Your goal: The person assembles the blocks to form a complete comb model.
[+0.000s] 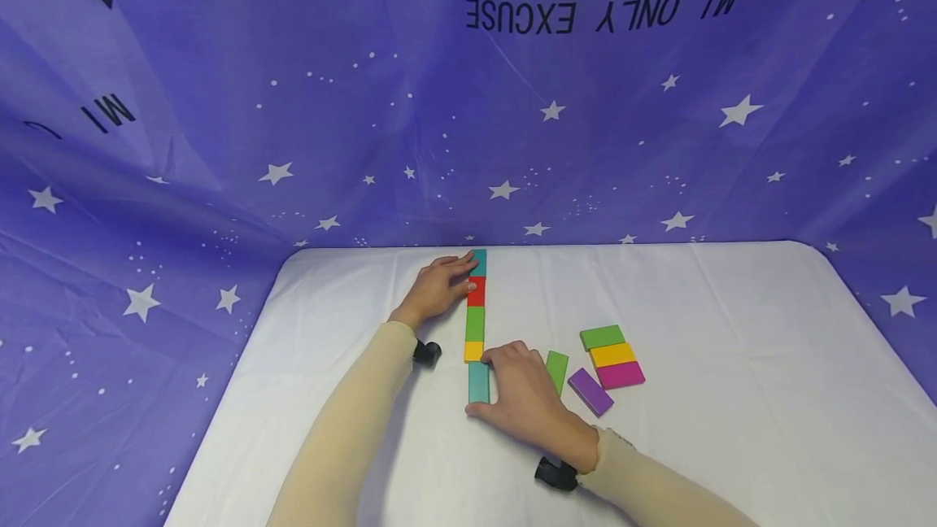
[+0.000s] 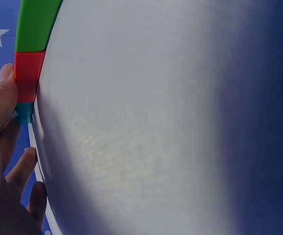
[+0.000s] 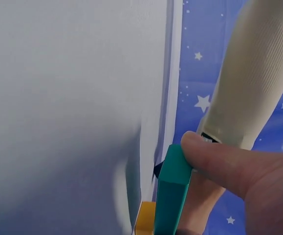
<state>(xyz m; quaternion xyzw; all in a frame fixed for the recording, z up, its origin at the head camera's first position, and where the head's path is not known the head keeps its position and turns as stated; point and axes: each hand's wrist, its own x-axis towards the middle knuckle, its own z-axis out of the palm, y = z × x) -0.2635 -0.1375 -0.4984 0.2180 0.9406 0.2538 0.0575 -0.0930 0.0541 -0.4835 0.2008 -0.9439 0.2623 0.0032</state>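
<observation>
A row of flat coloured blocks runs away from me: a teal block [image 1: 478, 263] at the far end, then red [image 1: 477, 292], green [image 1: 475, 324] and yellow [image 1: 474, 350]. My left hand [image 1: 435, 289] lies along the left side of the far end, fingertips on the teal block and thumb on the red one. At the near end, my right hand [image 1: 525, 390] pinches another teal block [image 1: 479, 385] lengthwise, thumb at its near edge and index finger by the yellow block. In the right wrist view, that teal block [image 3: 173, 186] stands close to the yellow block [image 3: 145, 218].
Right of my right hand lie a loose green block [image 1: 557, 370] and a purple block [image 1: 590, 392]. Beyond them, green [image 1: 603, 337], yellow [image 1: 613, 354] and magenta [image 1: 621, 375] blocks sit side by side. A starry purple cloth [image 1: 410, 137] hangs behind the white table [image 1: 739, 397].
</observation>
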